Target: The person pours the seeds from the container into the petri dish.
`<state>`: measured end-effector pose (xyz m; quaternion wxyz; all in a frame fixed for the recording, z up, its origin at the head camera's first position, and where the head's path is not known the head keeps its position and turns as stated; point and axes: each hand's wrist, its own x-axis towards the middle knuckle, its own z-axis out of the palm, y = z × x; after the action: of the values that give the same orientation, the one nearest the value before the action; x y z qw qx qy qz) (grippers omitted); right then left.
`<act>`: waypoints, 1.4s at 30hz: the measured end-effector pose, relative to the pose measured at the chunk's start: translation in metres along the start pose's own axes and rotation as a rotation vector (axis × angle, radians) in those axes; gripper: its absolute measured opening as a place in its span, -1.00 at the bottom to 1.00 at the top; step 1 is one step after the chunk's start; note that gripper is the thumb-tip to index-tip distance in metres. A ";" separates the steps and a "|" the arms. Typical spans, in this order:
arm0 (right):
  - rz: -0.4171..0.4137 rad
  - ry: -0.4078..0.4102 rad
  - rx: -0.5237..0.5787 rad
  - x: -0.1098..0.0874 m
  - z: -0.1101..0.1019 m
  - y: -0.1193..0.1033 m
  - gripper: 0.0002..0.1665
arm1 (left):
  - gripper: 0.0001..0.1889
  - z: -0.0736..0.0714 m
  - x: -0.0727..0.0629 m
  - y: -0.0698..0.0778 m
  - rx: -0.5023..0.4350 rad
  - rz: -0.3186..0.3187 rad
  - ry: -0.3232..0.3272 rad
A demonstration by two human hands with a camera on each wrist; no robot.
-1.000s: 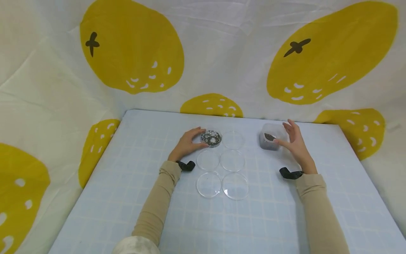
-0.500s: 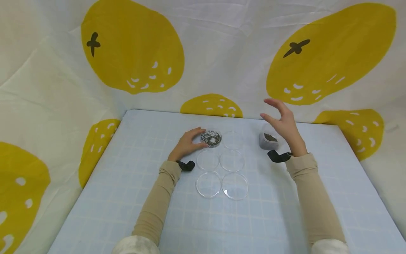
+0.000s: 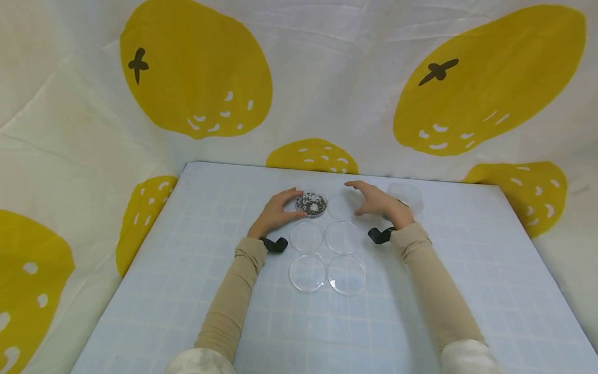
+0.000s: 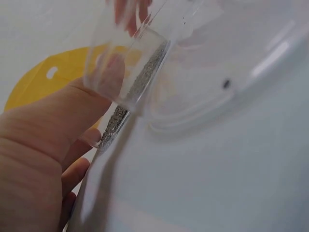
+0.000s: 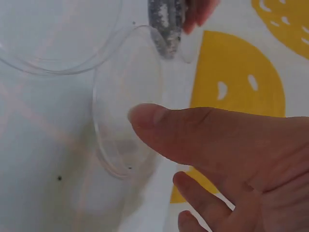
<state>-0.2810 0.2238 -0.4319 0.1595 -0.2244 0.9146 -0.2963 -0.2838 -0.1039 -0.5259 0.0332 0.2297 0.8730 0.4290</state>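
My left hand (image 3: 274, 212) grips a round clear petri dish (image 3: 311, 204) at its left side, thumb near and fingers far. Inside this dish lies a layer of dark grains with white bits, seen edge-on as a grainy band in the left wrist view. My right hand (image 3: 377, 201) hovers at the right of a clear petri dish (image 3: 341, 208), its thumb and fingers spread apart with nothing between them. In the right wrist view the thumb (image 5: 149, 116) overlaps that dish; contact cannot be made out. Behind the right wrist stands a translucent plastic tub (image 3: 406, 193), partly hidden.
Several more clear round dishes stand in two rows nearer the person, among them a left one (image 3: 306, 237) and a front right one (image 3: 347, 275). A pale blue checked cloth (image 3: 397, 322) covers the table. A white curtain with yellow fruit prints (image 3: 196, 67) hangs behind.
My right hand has left the tub, risen, and swung left and down to the clear dish at the back. The left hand keeps its grip on the grain-filled dish.
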 end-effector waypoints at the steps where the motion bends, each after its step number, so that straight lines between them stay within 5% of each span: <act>1: 0.016 -0.023 0.000 0.001 0.004 0.002 0.02 | -0.25 0.000 0.000 0.000 -0.004 0.003 0.003; 7: 0.013 -0.071 -0.064 0.002 0.018 0.011 0.04 | -0.24 0.000 -0.001 0.002 -0.028 0.010 0.006; 13: -0.027 -0.037 -0.070 0.004 0.020 0.012 0.00 | -0.24 -0.002 0.000 0.003 -0.010 0.006 0.009; 21: -0.014 0.021 -0.005 0.004 0.014 0.006 0.03 | -0.23 -0.003 0.001 0.002 -0.008 -0.010 0.002; 42: -0.167 0.149 0.142 0.014 0.016 -0.024 0.02 | -0.22 0.000 0.001 0.005 -0.025 -0.032 0.024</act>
<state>-0.2782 0.1921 -0.4314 0.0812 -0.2654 0.8788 -0.3882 -0.2832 -0.1006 -0.5225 0.0326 0.2100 0.8715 0.4419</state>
